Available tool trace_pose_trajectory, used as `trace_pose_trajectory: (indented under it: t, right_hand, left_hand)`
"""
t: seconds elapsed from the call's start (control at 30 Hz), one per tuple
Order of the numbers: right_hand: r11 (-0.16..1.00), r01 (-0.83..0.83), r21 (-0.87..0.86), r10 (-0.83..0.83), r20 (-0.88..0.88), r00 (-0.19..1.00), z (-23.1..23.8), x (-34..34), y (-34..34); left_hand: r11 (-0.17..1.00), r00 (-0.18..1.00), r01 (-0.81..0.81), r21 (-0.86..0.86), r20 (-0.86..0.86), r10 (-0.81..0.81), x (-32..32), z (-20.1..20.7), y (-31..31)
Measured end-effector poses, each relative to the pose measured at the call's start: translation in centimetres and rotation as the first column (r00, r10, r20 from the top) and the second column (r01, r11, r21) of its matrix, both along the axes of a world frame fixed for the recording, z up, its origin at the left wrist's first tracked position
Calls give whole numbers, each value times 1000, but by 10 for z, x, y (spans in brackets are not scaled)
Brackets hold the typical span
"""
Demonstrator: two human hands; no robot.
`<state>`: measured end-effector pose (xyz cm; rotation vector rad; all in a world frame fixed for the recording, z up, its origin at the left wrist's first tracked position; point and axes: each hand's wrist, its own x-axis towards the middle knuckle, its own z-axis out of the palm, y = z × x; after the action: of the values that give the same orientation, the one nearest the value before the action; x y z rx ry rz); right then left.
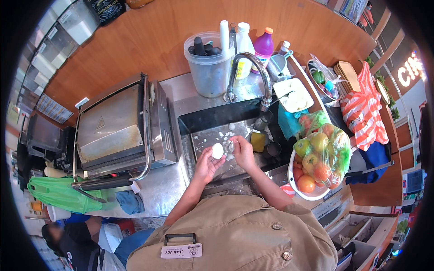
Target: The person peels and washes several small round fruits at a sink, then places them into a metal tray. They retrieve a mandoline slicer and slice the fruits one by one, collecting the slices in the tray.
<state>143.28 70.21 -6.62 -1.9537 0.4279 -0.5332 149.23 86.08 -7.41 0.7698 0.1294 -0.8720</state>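
Over the sink point(201, 175) my left hand point(207, 166) holds a smooth white peeled egg point(218, 151) between thumb and fingers. Close beside it, my right hand point(243, 154) is closed, its fingertips pinching a small pale, shiny piece point(229, 147) that I cannot make out. White eggshell bits point(224, 135) lie scattered on the sink bottom below, with a larger white piece point(232, 126) farther back. To the right of my right hand sit a yellow sponge point(257, 142) and a dark metal cup point(272, 149).
A curved faucet point(235, 67) arches over the sink's far side. A white tub of white pieces point(294, 95) stands at the right, beyond a basin of bagged tomatoes and green fruit point(320, 156). A contact grill point(113, 131) fills the left counter. A person point(77, 241) is at lower left.
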Motion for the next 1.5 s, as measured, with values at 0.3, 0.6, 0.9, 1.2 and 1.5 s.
trace_pose_trajectory:
  t: [0.3, 0.6, 0.9, 1.2, 1.5]
  right_hand:
    - [983, -171, -70, 176, 82, 981, 23, -7, 19]
    - [962, -190, -196, 231, 215, 949, 30, -2, 26]
    - [967, -142, -209, 167, 107, 980, 21, -2, 17]
    - [963, -139, -229, 91, -204, 975, 3, 11, -38]
    - [972, 186, -143, -153, 216, 964, 43, 101, -69]
  left_hand:
    - [1000, 998, 9, -22, 59, -7, -2, -1, -3]
    - [1000, 998, 19, -8, 61, -19, -5, 0, -2]
    - [987, 985, 115, 109, 114, -127, -4, 2, -1]
    - [962, 969, 158, -221, -151, -193, 13, -5, 7]
    - [988, 953, 68, -139, -283, -106, 39, -29, -26]
